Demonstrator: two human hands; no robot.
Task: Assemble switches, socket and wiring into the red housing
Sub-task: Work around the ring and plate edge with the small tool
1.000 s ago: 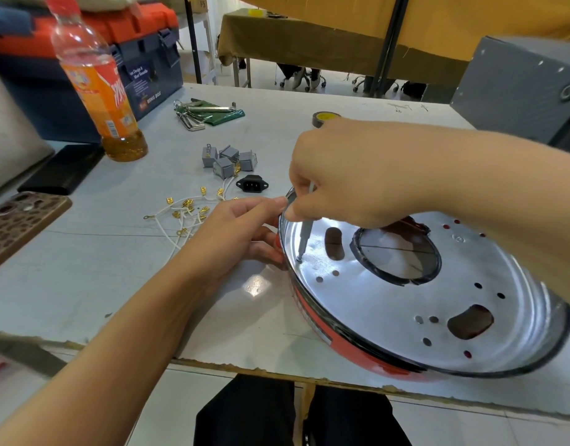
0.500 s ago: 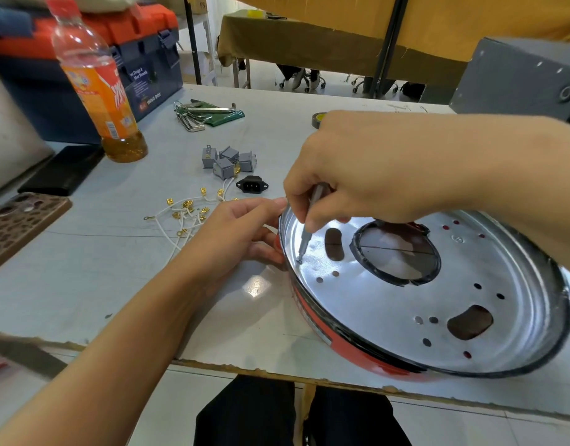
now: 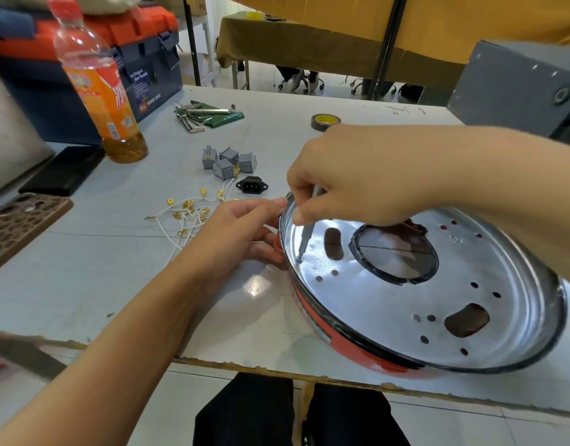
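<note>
The right hand (image 3: 348, 178) has re-gripped the screwdriver (image 3: 306, 233) at the housing (image 3: 312, 313) screw; left hand (image 3: 242, 230) keeps gripping the rim, so fastening continues.

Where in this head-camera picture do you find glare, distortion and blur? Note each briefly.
Head view: bright glare on the metal plate inside the red housing and a reflected patch on the table; wide-angle bending stretches the left hand forearm; slight softness on the right hand gripping the screwdriver.
</note>
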